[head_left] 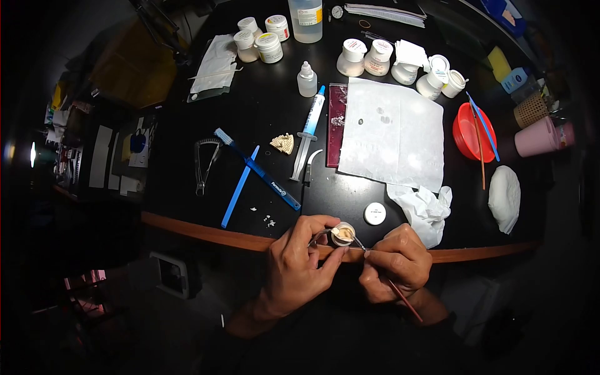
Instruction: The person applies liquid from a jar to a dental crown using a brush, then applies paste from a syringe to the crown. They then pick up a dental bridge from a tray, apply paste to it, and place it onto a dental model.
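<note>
At the table's front edge, my left hand (299, 261) is closed around a small round jar (343, 242) with cream-coloured material inside. A curved metal tool (319, 235) also sits in its fingers, with a small whitish piece (335, 232) at its tip over the jar's rim. My right hand (399, 265) pinches a thin brush (405, 301) with a reddish-brown handle, its tip right at the jar's opening. Just beyond the hands lies a round white lid (374, 214). Crumpled tissue (427, 212) rests beside my right hand.
A blue toothbrush (265, 178), a blue stick (240, 187), a syringe (307, 134) and a dental cast piece (282, 144) lie at left. White paper (394, 134) covers a maroon pad (336, 125). Several jars (377, 57) stand behind; a red bowl (461, 134) is right.
</note>
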A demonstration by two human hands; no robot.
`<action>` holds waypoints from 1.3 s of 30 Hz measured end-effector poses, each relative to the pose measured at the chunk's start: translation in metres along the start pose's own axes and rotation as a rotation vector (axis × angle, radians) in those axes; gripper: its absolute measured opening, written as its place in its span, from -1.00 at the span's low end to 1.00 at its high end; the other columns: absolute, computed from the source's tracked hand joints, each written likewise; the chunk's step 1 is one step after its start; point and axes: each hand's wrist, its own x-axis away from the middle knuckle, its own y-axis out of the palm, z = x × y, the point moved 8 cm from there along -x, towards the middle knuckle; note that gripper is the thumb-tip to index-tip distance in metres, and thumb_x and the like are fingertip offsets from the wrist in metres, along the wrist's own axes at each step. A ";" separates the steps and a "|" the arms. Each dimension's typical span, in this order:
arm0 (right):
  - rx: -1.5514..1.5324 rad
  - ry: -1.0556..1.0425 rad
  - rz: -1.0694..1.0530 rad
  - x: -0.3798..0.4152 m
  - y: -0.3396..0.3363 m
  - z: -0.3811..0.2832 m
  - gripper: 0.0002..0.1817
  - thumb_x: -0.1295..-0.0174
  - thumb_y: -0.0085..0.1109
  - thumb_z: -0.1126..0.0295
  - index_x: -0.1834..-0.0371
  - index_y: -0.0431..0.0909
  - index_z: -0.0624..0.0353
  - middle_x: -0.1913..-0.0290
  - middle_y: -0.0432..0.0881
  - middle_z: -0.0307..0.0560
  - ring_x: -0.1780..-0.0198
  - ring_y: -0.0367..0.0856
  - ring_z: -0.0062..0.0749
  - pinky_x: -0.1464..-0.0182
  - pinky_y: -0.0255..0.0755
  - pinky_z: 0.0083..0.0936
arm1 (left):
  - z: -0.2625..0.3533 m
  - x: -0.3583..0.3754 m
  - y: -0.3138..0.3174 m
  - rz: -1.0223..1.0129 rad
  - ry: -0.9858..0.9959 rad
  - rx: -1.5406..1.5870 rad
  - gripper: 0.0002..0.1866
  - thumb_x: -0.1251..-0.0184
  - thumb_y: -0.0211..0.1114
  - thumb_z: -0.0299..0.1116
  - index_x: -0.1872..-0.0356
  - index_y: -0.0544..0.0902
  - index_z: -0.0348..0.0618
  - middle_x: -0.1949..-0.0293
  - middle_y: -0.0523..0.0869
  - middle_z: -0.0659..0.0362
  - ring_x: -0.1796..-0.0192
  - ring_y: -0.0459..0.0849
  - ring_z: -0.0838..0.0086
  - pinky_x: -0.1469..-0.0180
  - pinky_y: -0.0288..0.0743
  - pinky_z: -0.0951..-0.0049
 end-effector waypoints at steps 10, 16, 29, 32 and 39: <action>-0.012 -0.013 -0.006 0.001 -0.001 -0.002 -0.72 0.30 0.34 0.63 0.39 0.70 0.21 0.46 0.58 -0.18 0.52 0.46 -0.40 0.49 0.30 -0.50 | 0.006 0.004 0.000 0.089 0.099 -0.052 -0.54 -0.01 0.65 -0.68 0.26 0.46 -0.24 0.04 0.78 0.09 0.39 0.57 0.77 0.59 0.35 0.69; 0.014 -0.021 -0.010 0.002 0.001 -0.002 -0.71 0.30 0.34 0.64 0.38 0.71 0.21 0.46 0.56 -0.19 0.52 0.45 -0.40 0.49 0.29 -0.49 | 0.004 0.004 0.001 0.096 0.108 -0.047 -0.56 0.01 0.66 -0.67 0.24 0.51 -0.25 0.06 0.77 0.10 0.37 0.57 0.76 0.59 0.35 0.70; 0.050 -0.028 -0.017 0.001 0.004 -0.002 -0.63 0.28 0.41 0.66 0.28 0.77 0.18 0.42 0.56 -0.21 0.51 0.45 -0.41 0.46 0.28 -0.50 | 0.004 0.003 0.000 0.068 0.053 -0.046 -0.60 -0.03 0.62 -0.66 0.17 0.58 -0.27 0.10 0.76 0.14 0.36 0.61 0.68 0.54 0.41 0.64; 0.057 -0.029 -0.032 0.002 0.005 -0.002 -0.65 0.27 0.39 0.66 0.30 0.75 0.18 0.42 0.58 -0.20 0.47 0.47 -0.41 0.44 0.32 -0.50 | 0.004 0.003 0.000 0.054 0.035 -0.054 -0.62 -0.05 0.60 -0.66 0.15 0.59 -0.27 0.11 0.76 0.13 0.35 0.65 0.63 0.52 0.46 0.59; 0.031 -0.030 -0.037 0.001 0.004 -0.002 -0.66 0.27 0.36 0.66 0.30 0.74 0.19 0.41 0.60 -0.19 0.45 0.48 -0.41 0.41 0.34 -0.49 | 0.003 0.002 0.000 0.051 0.032 -0.065 -0.62 -0.05 0.59 -0.65 0.12 0.61 -0.28 0.13 0.77 0.13 0.35 0.68 0.57 0.51 0.49 0.55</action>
